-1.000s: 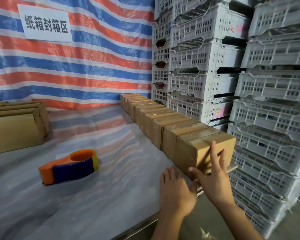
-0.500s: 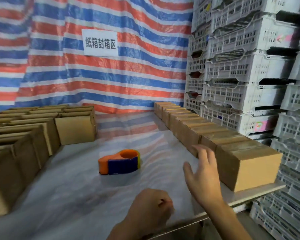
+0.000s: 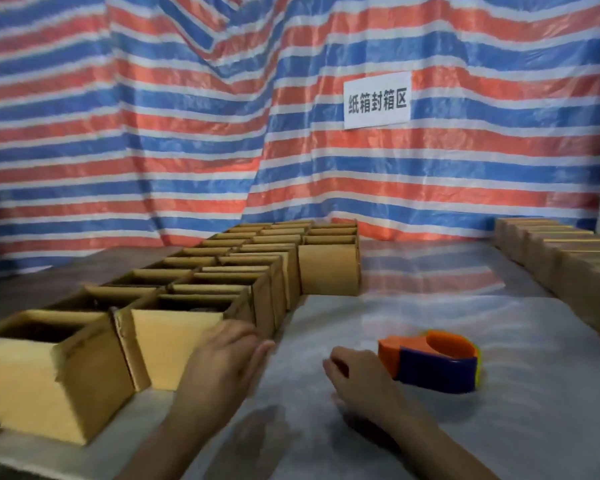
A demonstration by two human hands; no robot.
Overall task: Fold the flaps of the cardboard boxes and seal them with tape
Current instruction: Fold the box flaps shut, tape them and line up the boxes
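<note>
Step in hand, by the look of it: fetching the next box, with nothing folded or taped at this instant.

At 9 o'clock on the table (image 3: 499,427), rows of open cardboard boxes (image 3: 257,268), flaps not yet folded, running back toward 11 o'clock. Along the 3 o'clock edge, a line of closed boxes (image 3: 568,271), apparently finished. Near 4 o'clock, an orange and blue tape dispenser (image 3: 433,362), lying untouched.

Left hand (image 3: 222,362) at 7 o'clock, blurred, fingers stretched fairly straight, in front of the second-nearest open box (image 3: 167,344). Touching its front wall or just short of it: impossible to tell. Gripping nothing.

Right hand (image 3: 357,379) at 5 o'clock, low over the table, fingers loosely curled around nothing, just beside the dispenser but apart from it.

Next, probably: drawing one open box clear of its neighbours into the bare middle of the table, pressing its flaps down flat, then taking up the dispenser with the right hand. Calls for a sure hold on the box wall, given boxes packed side by side.

Behind everything, a red, white and blue striped tarp (image 3: 153,133) with a white paper sign (image 3: 377,100) at 1 o'clock.
</note>
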